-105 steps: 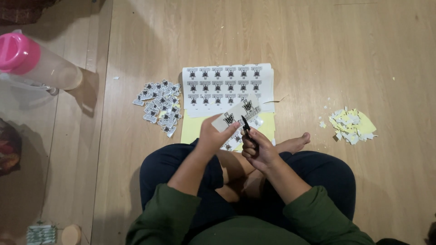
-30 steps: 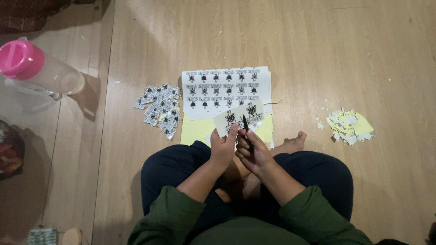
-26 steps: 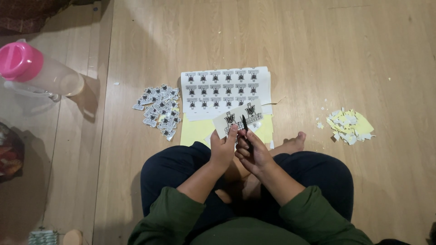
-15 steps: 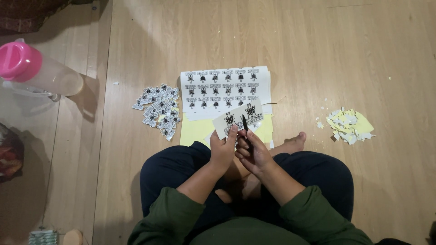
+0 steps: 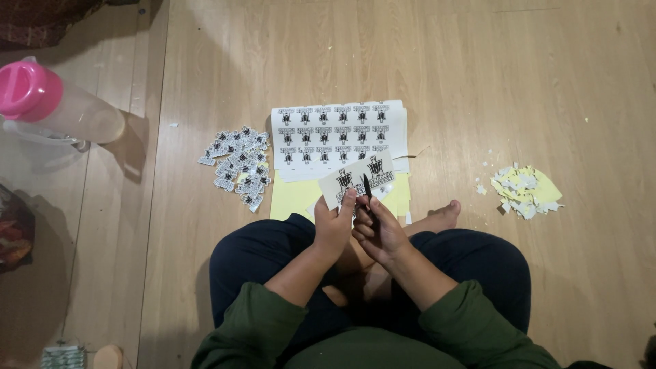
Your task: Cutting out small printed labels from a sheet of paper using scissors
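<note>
I sit cross-legged on a wooden floor. My left hand point(image 5: 333, 225) pinches a small white strip of printed stickers point(image 5: 357, 180) by its lower edge. My right hand point(image 5: 380, 229) grips black scissors point(image 5: 367, 188), whose blades run up across the middle of the strip. Just beyond lies a white sheet of printed stickers point(image 5: 338, 137) in rows, resting on a yellow backing sheet point(image 5: 295, 197).
A pile of cut-out stickers point(image 5: 236, 166) lies to the left of the sheet. A heap of yellow and white paper scraps point(image 5: 526, 190) sits at the right. A clear bottle with a pink lid point(image 5: 51, 104) stands at the far left. My bare foot point(image 5: 443, 216) pokes out near the sheets.
My hands drew closer to my lap and the strip turned slightly. Over the last second the scissors stay at the strip's middle with barely any motion.
</note>
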